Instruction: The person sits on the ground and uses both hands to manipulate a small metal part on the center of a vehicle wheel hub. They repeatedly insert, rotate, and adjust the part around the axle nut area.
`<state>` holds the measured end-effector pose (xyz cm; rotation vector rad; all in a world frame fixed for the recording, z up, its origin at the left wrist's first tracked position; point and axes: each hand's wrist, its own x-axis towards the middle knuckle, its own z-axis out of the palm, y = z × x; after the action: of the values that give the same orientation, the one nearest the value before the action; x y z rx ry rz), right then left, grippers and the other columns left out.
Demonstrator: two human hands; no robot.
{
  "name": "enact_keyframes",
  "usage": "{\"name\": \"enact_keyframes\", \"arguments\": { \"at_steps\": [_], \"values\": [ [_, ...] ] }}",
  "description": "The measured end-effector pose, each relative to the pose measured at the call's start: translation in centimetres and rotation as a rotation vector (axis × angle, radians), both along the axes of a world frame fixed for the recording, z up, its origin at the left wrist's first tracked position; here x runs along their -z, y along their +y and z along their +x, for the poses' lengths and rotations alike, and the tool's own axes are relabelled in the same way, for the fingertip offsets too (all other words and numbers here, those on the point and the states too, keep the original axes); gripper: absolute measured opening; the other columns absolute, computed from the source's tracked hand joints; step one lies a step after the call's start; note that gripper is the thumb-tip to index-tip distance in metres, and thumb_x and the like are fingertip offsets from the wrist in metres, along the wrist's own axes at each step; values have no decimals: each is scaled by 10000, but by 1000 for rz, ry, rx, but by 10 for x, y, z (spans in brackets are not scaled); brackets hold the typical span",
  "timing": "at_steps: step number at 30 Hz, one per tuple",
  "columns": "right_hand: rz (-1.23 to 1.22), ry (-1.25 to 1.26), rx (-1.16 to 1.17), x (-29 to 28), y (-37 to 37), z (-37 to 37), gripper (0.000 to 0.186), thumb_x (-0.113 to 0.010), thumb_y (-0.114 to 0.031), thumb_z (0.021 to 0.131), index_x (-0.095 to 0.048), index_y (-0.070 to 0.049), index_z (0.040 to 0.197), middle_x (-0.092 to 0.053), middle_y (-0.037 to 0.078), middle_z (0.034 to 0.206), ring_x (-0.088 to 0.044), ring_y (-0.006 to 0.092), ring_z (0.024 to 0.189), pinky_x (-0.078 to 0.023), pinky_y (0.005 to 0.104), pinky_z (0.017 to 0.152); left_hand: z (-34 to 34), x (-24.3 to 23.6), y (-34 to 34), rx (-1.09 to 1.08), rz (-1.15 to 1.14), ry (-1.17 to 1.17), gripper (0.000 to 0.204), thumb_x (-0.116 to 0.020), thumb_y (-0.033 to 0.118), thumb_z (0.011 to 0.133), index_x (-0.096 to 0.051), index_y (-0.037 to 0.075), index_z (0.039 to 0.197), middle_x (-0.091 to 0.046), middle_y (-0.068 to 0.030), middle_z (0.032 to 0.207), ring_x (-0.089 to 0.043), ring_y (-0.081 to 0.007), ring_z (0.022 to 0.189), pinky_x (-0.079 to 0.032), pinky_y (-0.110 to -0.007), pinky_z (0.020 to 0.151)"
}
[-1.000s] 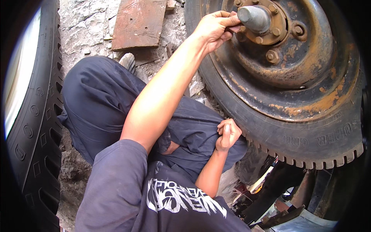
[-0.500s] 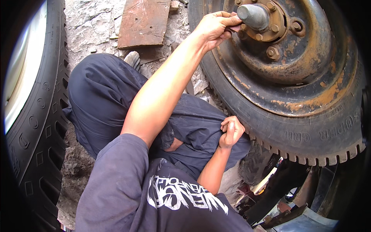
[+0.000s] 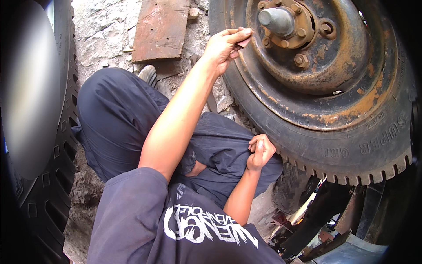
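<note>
Just short of the hub on a rust-marked wheel (image 3: 338,83), the left hand (image 3: 223,49) pinches a small, flat, pinkish-brown piece (image 3: 244,42) between thumb and fingertips. That piece juts toward the grey central stub (image 3: 277,21) but stands apart from it; its material is too small to make out. Around the stub sits a rusty flange (image 3: 305,21) ringed with bolt heads, and a larger hexagonal nut (image 3: 301,60) shows lower on the disc.

The right hand (image 3: 262,152) rests at the knee of the dark trousers (image 3: 220,138), just beside the tyre (image 3: 312,152), fingers folded in and thumb laid along them. Whether it closes on anything, I cannot tell.

The step in hand looks like light fingertip work about the hub, with the piece held clear of the metal. Bringing it onto the stub would call for a short reach rightward and a firm pinch that keeps its flat face free, knuckles clear of the bolt heads.

At the left edge stands another tyre (image 3: 52,189); ahead, a worn reddish plank (image 3: 160,31) lies on the rough ground (image 3: 101,33).
</note>
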<state>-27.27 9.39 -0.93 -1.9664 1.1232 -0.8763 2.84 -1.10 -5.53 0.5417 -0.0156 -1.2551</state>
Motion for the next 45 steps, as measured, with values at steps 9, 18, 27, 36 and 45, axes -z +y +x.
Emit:
{"name": "enact_keyframes", "arguments": {
  "at_steps": [9,18,27,36,45],
  "values": [
    [0,27,67,-1,3,4,541,-560,-372,1060,-644,25,703,-549,62,561,-512,112,491,-346,277,495,-5,6,-3,-7,126,-59,256,-823,237,996,-750,36,1137,-722,36,901,-558,-10,657,-393,-176,531],
    [21,6,88,-4,4,9,420,-595,-256,1029,-658,36,733,-581,73,602,-522,111,517,-365,286,512,-4,-6,1,-26,267,-99,280,-825,240,986,-756,42,1172,-760,-14,967,-677,-74,751,-510,-204,597],
    [-9,51,77,-18,15,25,120,-714,-71,980,-749,21,1048,-743,94,875,-682,145,733,-559,309,739,27,-88,75,180,317,-1139,193,-798,175,971,-844,35,1094,-841,-99,930,-809,-143,881,-632,-308,818],
    [119,-686,53,-76,3,138,455,-654,-191,1114,-526,79,1457,-688,146,1252,-705,192,1078,-592,332,906,23,-147,99,320,-272,-1477,224,-868,172,878,-858,49,1065,-802,-118,936,-758,-164,873,-586,-327,813],
    [-181,-434,199,-103,-49,160,189,-682,-55,1079,-649,48,1235,-790,178,1187,-780,190,956,-602,253,703,43,-109,64,149,-235,-980,204,-831,158,975,-826,4,1108,-803,-54,955,-722,-96,878,-595,-287,824]
  ]
}}
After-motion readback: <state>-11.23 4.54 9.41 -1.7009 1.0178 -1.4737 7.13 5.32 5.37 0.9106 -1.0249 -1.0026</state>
